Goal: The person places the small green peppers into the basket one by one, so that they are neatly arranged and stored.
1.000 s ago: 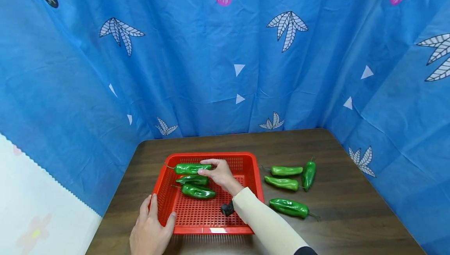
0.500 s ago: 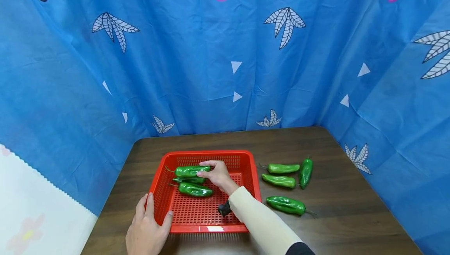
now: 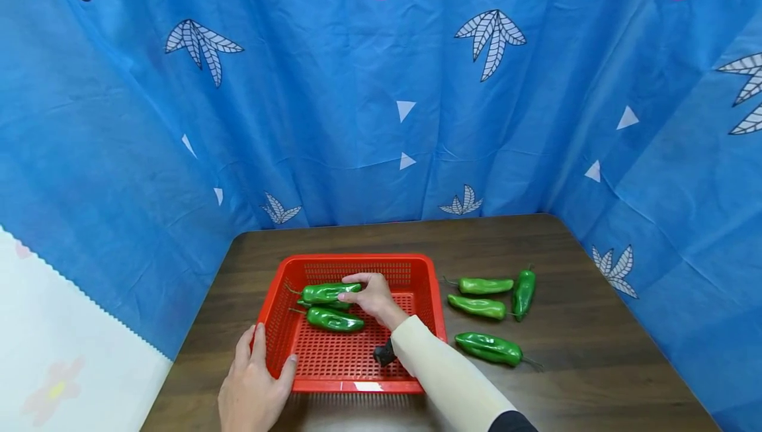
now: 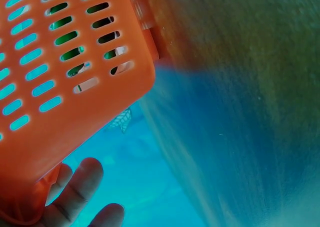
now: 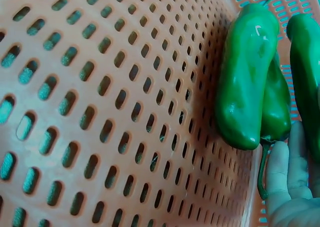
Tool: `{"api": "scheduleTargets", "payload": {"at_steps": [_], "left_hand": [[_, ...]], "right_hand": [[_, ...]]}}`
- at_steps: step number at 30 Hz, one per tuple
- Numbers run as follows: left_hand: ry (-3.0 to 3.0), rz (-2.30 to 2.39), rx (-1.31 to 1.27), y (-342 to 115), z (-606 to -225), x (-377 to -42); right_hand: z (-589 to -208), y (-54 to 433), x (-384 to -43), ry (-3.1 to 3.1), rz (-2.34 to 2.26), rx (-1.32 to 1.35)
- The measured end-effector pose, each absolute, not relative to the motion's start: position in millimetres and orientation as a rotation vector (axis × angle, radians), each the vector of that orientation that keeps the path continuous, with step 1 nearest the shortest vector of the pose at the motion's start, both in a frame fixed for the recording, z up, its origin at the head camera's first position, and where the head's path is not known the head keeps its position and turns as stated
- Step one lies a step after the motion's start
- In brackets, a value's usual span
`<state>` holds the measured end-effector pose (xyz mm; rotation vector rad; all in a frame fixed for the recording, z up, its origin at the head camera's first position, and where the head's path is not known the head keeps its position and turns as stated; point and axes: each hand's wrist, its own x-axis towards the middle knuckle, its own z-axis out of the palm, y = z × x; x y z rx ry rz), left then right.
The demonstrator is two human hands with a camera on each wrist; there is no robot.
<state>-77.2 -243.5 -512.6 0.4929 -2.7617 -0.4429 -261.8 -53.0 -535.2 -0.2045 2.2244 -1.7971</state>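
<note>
My right hand pinches a green pepper by its right end, low over the back left of the red basket. Under that pepper, a second pepper is mostly covered. Nearer me a third pepper lies on the basket floor. In the right wrist view the held pepper is at the right edge beside the fingers, with a glossy pepper to its left. My left hand holds the basket's front left corner; its fingers show by the rim in the left wrist view.
On the brown table right of the basket lie several more peppers, among them a light green one, an upright one and a larger one. A patterned blue curtain encloses the back and sides.
My right hand has lowered the pepper slightly toward me, so it now covers more of the pepper under it. The left hand stays at the basket corner, and the head view shifts a little.
</note>
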Motion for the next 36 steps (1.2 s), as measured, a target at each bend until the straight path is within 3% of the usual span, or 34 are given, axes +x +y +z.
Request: {"api": "scheduleTargets", "payload": {"at_steps": [36], "left_hand": [[-2.731, -0.450, 0.472, -244.7, -514.0, -79.3]], "right_hand": [[-531.1, -52.6, -262.3, 2.197, -1.775, -0.257]]}}
